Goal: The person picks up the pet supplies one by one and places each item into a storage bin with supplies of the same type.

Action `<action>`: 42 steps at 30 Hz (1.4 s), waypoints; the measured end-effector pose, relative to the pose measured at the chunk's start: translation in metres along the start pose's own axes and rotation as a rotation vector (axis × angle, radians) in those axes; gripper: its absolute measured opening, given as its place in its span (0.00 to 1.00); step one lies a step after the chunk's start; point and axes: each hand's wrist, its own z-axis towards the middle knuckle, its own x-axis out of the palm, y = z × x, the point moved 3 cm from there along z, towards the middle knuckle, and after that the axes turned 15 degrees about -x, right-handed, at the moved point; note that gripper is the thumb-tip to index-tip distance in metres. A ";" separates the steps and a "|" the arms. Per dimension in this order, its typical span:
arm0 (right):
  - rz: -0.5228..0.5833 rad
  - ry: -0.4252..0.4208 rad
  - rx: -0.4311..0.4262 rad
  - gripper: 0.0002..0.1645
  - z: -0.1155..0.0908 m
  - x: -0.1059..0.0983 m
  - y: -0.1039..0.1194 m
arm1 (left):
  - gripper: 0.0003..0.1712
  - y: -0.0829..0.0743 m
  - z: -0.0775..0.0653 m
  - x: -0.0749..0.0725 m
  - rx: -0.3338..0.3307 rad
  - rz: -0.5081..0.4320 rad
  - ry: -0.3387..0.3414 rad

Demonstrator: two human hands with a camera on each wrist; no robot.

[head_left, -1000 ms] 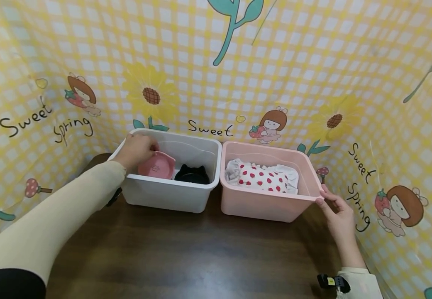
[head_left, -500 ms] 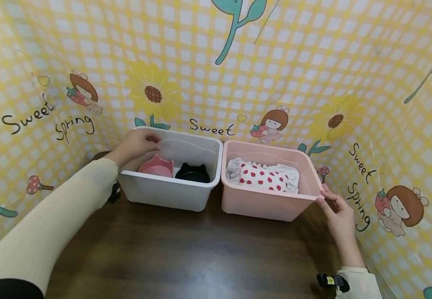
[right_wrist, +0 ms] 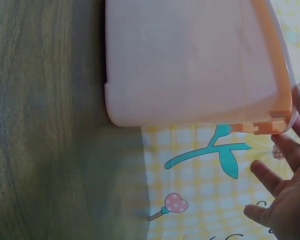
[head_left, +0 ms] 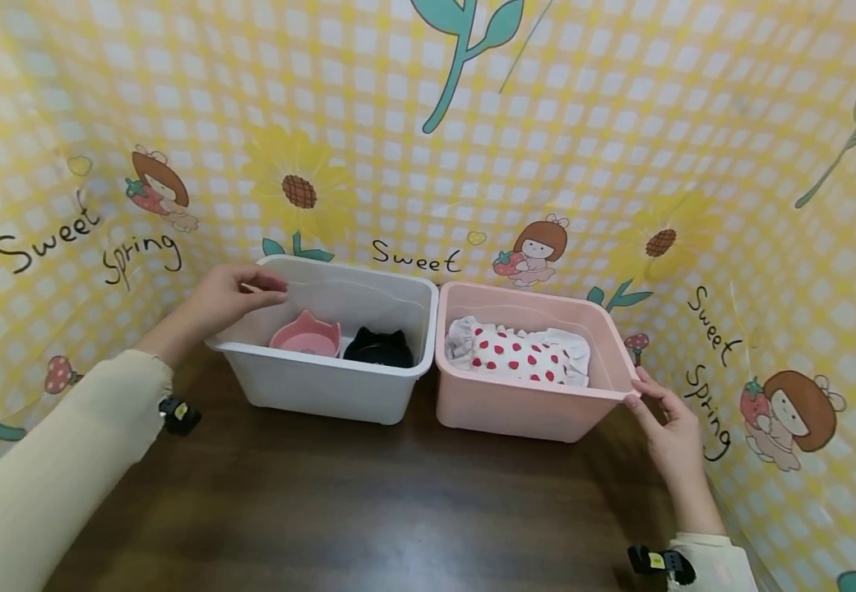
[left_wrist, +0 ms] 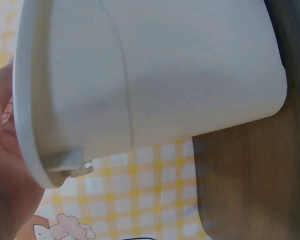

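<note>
In the head view my left hand (head_left: 226, 300) is over the left end of a grey-white plastic bin (head_left: 324, 386), its fingers loosely bent and holding nothing. Inside that bin lie a pink cat-eared bowl (head_left: 307, 333) and a black cat-eared bowl (head_left: 379, 349), side by side. My right hand (head_left: 673, 436) pinches the right front corner of a pink plastic bin's rim (head_left: 531, 388) between thumb and fingers. A white ruffled cloth item with red strawberries (head_left: 520, 352) lies in the pink bin. The right wrist view shows the thumb at the rim and the other fingers spread.
Both bins stand side by side on a dark wooden table (head_left: 398, 510). Behind and at both sides hangs a yellow checked cloth (head_left: 428, 181) with flowers and cartoon figures. A black wrist camera (head_left: 179, 415) sits on the left sleeve.
My left hand has let go of the pink bowl, which now sits lower in the grey-white bin. It has drawn back left to the bin's end. My right hand stays put.
</note>
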 end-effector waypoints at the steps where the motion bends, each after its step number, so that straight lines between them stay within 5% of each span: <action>1: -0.005 0.007 0.003 0.18 0.000 0.001 0.000 | 0.21 0.002 -0.002 -0.002 -0.001 -0.008 -0.013; 7: -0.052 0.026 0.004 0.19 -0.001 0.002 0.003 | 0.22 0.003 -0.022 -0.014 -0.022 -0.041 -0.092; 17: -0.183 0.035 -0.075 0.16 -0.001 -0.001 0.011 | 0.23 -0.002 -0.057 -0.023 -0.033 -0.002 -0.102; 32: -0.321 0.059 -0.263 0.17 -0.004 -0.002 0.014 | 0.13 0.015 -0.097 -0.027 0.082 0.006 -0.203; 42: -0.386 0.070 -0.317 0.18 -0.008 -0.004 0.015 | 0.13 0.035 -0.116 -0.026 0.054 0.067 -0.213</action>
